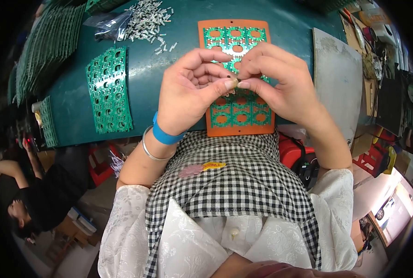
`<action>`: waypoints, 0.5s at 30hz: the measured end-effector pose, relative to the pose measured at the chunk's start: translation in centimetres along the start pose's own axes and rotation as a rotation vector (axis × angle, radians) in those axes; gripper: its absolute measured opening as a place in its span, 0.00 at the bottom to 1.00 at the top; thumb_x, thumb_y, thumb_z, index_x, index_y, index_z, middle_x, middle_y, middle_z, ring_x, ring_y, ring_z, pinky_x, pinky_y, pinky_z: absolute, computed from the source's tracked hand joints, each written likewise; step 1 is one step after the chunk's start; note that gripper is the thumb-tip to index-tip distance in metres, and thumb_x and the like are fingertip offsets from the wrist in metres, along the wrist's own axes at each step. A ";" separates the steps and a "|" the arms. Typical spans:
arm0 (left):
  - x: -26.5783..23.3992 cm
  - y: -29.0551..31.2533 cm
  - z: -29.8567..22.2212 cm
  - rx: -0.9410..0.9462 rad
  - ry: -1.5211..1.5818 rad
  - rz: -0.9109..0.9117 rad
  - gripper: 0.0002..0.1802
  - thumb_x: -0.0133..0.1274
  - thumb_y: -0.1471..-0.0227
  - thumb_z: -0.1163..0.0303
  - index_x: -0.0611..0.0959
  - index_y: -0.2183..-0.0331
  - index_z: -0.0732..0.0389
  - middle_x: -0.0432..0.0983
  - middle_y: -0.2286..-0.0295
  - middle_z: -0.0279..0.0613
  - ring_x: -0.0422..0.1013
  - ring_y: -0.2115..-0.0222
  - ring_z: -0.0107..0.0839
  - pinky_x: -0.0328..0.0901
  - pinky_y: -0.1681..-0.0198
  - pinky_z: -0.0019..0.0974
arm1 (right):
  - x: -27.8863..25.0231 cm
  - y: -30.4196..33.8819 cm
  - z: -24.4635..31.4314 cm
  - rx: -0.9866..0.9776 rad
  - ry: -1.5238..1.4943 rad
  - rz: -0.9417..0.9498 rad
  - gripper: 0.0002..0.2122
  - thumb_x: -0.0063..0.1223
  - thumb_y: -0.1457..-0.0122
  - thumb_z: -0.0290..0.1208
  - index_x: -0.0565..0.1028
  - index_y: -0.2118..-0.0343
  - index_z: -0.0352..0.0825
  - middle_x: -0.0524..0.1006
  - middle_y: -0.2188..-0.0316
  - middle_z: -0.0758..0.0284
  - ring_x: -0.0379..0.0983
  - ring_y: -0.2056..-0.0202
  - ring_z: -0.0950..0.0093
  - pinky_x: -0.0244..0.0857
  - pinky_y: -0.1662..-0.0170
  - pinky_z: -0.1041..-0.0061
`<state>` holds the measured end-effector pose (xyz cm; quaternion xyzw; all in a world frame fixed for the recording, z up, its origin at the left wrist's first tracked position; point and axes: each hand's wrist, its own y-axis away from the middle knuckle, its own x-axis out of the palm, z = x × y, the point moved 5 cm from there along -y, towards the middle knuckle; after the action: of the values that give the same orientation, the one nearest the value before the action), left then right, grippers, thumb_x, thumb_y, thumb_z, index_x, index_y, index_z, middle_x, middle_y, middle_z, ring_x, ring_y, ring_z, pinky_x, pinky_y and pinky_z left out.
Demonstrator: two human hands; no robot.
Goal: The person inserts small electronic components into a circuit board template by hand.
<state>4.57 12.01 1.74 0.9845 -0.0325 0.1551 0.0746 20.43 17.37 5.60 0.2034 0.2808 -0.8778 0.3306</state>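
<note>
My left hand (185, 90) and my right hand (285, 81) meet fingertip to fingertip over an orange tray (240, 131). Both are closed in a pinch. Between the tips is a tiny pale yellowish piece (234, 82), too small to name. Some small light bits show just under the left thumb. In the tray lies a green circuit board panel (241, 107), with rows of oval openings through which the orange shows. My fingers hide the panel's middle. A blue band and a bangle circle my left wrist.
Left of the tray lies a stack of green circuit board panels (107, 90). Behind it are a heap of small whitish parts (146, 21) and a plastic bag (105, 24). Taller board stacks (49, 51) line the far left. A grey sheet (337, 85) lies at right. Another person (44, 199) sits at left.
</note>
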 end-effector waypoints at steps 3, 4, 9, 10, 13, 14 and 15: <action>0.4 0.1 0.2 0.030 -0.034 -0.018 0.21 0.60 0.50 0.82 0.76 0.53 0.68 0.79 0.67 0.41 0.77 0.66 0.23 0.73 0.59 0.26 | 0.1 0.2 -0.3 0.047 -0.117 0.002 0.06 0.61 0.50 0.21 0.74 0.70 0.32 0.74 0.71 0.66 0.73 0.72 0.71 0.67 0.69 0.75; 0.6 0.2 0.0 0.063 -0.054 -0.024 0.21 0.60 0.50 0.82 0.76 0.53 0.68 0.79 0.67 0.40 0.76 0.66 0.23 0.73 0.60 0.26 | 0.1 0.3 -0.2 0.050 -0.118 0.003 0.06 0.61 0.50 0.21 0.74 0.70 0.32 0.74 0.71 0.66 0.73 0.72 0.71 0.67 0.69 0.75; 1.1 0.4 0.0 0.140 -0.160 -0.032 0.21 0.59 0.49 0.83 0.74 0.52 0.69 0.79 0.66 0.43 0.76 0.64 0.25 0.74 0.59 0.27 | -0.8 2.1 -1.5 0.264 -0.196 -0.046 0.04 0.55 0.46 0.19 0.70 0.71 0.31 0.72 0.69 0.65 0.72 0.67 0.70 0.67 0.64 0.76; 0.8 0.4 -0.1 0.134 -0.182 -0.040 0.20 0.59 0.49 0.83 0.75 0.53 0.70 0.79 0.66 0.43 0.76 0.64 0.25 0.74 0.58 0.27 | -1.2 2.6 -1.8 0.266 -0.195 -0.045 0.04 0.55 0.46 0.19 0.70 0.71 0.31 0.72 0.69 0.65 0.72 0.67 0.70 0.67 0.64 0.76; 0.0 0.7 -0.3 0.097 -0.215 -0.048 0.18 0.58 0.48 0.84 0.76 0.54 0.70 0.79 0.65 0.43 0.76 0.63 0.25 0.74 0.58 0.27 | -1.7 4.3 -2.3 0.243 0.050 0.068 0.05 0.54 0.47 0.18 0.69 0.72 0.31 0.69 0.62 0.63 0.71 0.61 0.67 0.67 0.58 0.72; -0.2 0.7 -0.2 0.072 -0.229 -0.046 0.16 0.58 0.48 0.84 0.77 0.55 0.70 0.79 0.65 0.42 0.76 0.63 0.25 0.74 0.58 0.27 | -1.7 4.8 -2.5 0.248 0.054 0.065 0.05 0.54 0.47 0.18 0.69 0.72 0.31 0.69 0.62 0.63 0.71 0.61 0.67 0.67 0.58 0.72; -0.3 0.6 0.0 0.070 -0.212 -0.038 0.15 0.57 0.47 0.84 0.78 0.56 0.71 0.79 0.64 0.42 0.76 0.63 0.25 0.74 0.57 0.27 | -1.5 5.2 -2.6 0.224 0.115 0.089 0.05 0.54 0.48 0.18 0.69 0.72 0.31 0.69 0.61 0.63 0.70 0.59 0.66 0.67 0.56 0.71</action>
<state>4.20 11.41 1.71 0.9979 -0.0162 0.0497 0.0393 25.56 16.43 2.60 0.3014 0.1903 -0.8749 0.3278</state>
